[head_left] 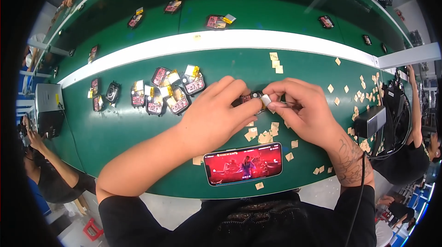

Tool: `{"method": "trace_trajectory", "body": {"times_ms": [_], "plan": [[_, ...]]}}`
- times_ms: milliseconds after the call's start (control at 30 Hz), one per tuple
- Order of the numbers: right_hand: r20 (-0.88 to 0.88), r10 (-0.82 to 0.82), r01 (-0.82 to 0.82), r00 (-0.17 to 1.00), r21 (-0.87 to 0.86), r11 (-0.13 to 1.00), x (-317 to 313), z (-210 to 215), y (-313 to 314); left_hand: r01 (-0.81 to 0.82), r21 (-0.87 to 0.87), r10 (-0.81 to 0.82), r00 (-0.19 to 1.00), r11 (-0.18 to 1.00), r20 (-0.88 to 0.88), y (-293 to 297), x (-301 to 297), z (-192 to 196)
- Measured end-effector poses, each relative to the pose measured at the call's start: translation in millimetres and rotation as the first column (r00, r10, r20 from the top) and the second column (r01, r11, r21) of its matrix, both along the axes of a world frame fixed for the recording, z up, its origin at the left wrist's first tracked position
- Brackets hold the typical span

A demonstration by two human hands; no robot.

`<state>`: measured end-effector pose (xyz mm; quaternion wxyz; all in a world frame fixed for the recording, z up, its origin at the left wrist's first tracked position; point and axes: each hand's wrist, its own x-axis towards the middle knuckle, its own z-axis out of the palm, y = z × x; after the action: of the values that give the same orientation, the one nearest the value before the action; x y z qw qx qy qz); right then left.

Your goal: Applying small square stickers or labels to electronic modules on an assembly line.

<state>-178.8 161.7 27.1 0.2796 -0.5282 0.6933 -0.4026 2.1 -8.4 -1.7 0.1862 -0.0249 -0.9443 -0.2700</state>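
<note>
My left hand [216,113] and my right hand [301,106] meet over the green table [119,132]. Between their fingertips sits a small black housing with a red circuit board [254,97], pinched by my left thumb and fingers. My right hand presses a small silver-white battery piece [266,101] against it and also holds thin tweezers [290,104] that point right. Beneath the hands lie several small tan paper squares [263,136].
A cluster of similar red-board units with silver batteries [168,91] lies left of my hands. A phone with a red-lit screen [243,163] rests at the near edge. A white strip [221,42] crosses the table; more units lie beyond. Other people sit left and right.
</note>
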Motion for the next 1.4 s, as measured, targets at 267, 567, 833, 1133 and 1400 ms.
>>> {"method": "trace_trajectory", "body": {"times_ms": [267, 567, 833, 1133, 1400], "plan": [[0.018, 0.031, -0.032, 0.999, 0.050, 0.998, -10, 3, -1, 0.032, -0.041, -0.032, 0.999, 0.999, -0.007, -3, 0, -3], [-0.190, 0.033, -0.032, 0.981, 0.007, 0.999, 6, -5, 1, 0.037, -0.032, -0.037, 0.999, 0.999, -0.020, -1, 1, -4], [-0.270, 0.007, -0.025, 0.963, -0.062, 0.998, 17, -11, 0, 0.022, -0.061, -0.023, 1.000, 0.998, -0.017, 0, 1, -1], [-0.065, -0.062, 0.060, 0.996, -0.043, 0.997, 15, -18, 1, 0.025, 0.015, -0.024, 0.999, 1.000, -0.034, 1, 0, -2], [-0.089, -0.044, 0.037, 0.995, -0.083, 0.996, 14, -21, 0, 0.009, 0.021, -0.009, 0.999, 1.000, -0.038, 1, 1, 0]]}}
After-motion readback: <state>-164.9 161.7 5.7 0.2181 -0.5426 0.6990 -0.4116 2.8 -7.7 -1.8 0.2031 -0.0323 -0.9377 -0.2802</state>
